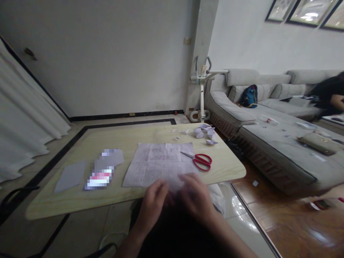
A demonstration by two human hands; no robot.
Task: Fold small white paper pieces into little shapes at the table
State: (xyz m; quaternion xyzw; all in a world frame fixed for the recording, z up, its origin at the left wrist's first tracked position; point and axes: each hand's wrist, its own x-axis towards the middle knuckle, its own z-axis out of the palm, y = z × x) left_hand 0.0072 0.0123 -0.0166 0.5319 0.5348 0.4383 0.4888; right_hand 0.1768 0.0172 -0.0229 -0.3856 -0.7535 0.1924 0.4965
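At the near edge of the table, my left hand (156, 197) is closed, with thumb and fingers pinched on a pale piece of paper (175, 182). My right hand (196, 195) is at the other side of that paper, its fingers bent and smeared by motion, so its grip is unclear. Under and beyond the hands lies a creased printed sheet (158, 161). Red-handled scissors (202, 162) rest across its right side, blades pointing left. Several small folded paper shapes (199, 133) sit at the far right corner, with paper scraps (185, 132) beside them.
On the left of the table (107, 139) lie white paper (71, 175) and a pixelated item (100, 175). A grey sofa (268, 125) with a blue bag (249, 96) stands to the right; a person (329, 93) sits there. White exercise equipment (202, 93) stands behind the table.
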